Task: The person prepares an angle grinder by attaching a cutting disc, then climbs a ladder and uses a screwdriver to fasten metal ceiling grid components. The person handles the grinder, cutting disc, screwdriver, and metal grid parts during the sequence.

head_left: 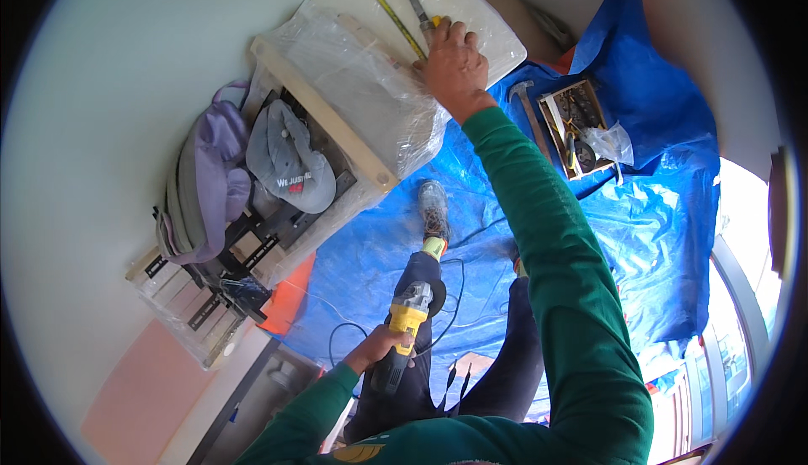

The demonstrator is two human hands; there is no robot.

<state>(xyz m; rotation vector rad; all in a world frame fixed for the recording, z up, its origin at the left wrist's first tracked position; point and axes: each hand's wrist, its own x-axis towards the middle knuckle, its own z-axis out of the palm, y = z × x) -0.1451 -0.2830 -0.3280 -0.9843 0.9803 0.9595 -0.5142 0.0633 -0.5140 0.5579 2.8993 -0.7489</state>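
A: Where are the two hands?

B: The left hand (380,349) is closed around one yellow and grey angle grinder (406,320), held low by the person's knee above the blue tarp (656,238). The right hand (455,63) is stretched out to the white surface (471,10), its fingers curled over one tool with a yellow handle (425,21); it may be pliers, the view is too small to be sure.

A: Anything beside that?

B: One yellow tape strip or ruler (399,26) lies just left of it. One plastic-wrapped wooden board (353,95) sits under the wrist.

A: And further off?

B: One hammer (528,103) beside one wooden tool box (576,124) on the tarp, one grey cap (286,162), one purple backpack (206,187)
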